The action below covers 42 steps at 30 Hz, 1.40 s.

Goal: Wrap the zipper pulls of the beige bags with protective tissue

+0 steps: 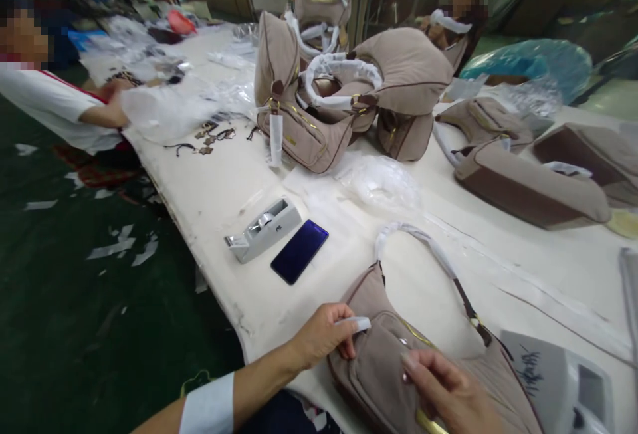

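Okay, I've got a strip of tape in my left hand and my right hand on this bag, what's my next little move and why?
Probably press the tape strip down onto the handbag: your left hand pinches it right at the bag's top edge, and your right hand already rests on the fabric to steady it.

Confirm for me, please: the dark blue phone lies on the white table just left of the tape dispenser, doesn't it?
Not quite. In the head view the dark blue phone lies on the white table just right of the tape dispenser, not left of it.
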### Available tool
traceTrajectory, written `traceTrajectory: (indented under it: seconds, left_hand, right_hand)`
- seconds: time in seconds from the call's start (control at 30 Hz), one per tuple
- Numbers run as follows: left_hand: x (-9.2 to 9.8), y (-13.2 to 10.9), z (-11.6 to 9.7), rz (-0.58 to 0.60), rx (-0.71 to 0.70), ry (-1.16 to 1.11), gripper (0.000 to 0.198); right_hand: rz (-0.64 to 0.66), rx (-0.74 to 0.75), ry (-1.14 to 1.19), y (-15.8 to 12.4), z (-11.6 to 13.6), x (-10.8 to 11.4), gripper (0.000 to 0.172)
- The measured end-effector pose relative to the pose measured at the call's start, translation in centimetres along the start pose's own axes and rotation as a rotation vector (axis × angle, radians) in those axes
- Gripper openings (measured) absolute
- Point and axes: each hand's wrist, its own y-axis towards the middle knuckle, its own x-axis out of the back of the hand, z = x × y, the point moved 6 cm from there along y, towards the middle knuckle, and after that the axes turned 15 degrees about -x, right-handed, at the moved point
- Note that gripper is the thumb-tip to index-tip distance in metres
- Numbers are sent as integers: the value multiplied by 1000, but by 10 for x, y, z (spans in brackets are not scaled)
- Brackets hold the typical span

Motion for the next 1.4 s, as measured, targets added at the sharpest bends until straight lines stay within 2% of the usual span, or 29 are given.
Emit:
traceTrajectory:
  seconds: [0.1, 0.2, 0.4, 0.6, 0.7, 0.87, 0.97, 1.1, 1.27, 1.4]
  left_hand:
    - [-1, 0, 0, 13, -13, -4, 31]
    - [-1, 0, 3, 30, -30, -19, 28]
    - [1, 0, 6, 41, -1, -51, 23]
    - [4, 1, 5, 134, 17, -99, 30]
    - [5, 1, 7, 134, 23, -118, 31]
    - [6, 2, 10, 13, 52, -40, 32]
    - [3, 4, 7, -49, 107, -70, 32]
    - [-1, 5, -1, -42, 167, -119, 30]
    - [3, 3, -3, -63, 298, -118, 31]
    - [6, -1, -7, -34, 402, -79, 31]
  right_hand:
    - [51, 33, 9, 9, 36, -41, 44]
    - [69, 6, -28, 18, 42, -60, 46]
    - [58, -182, -140, 36, 18, -63, 48]
    - [47, -297, -71, 42, 6, -65, 43]
    - [14, -262, -62, 42, 7, -68, 41]
    - [-35, -210, -70, 39, 9, -71, 39]
    - [-1, -181, -51, 36, 8, -72, 36]
    - [29, -144, 40, 32, 4, -75, 32]
    - [-107, 1, -35, 28, 8, -75, 28]
    - [-217, 118, -162, 24, 8, -79, 25]
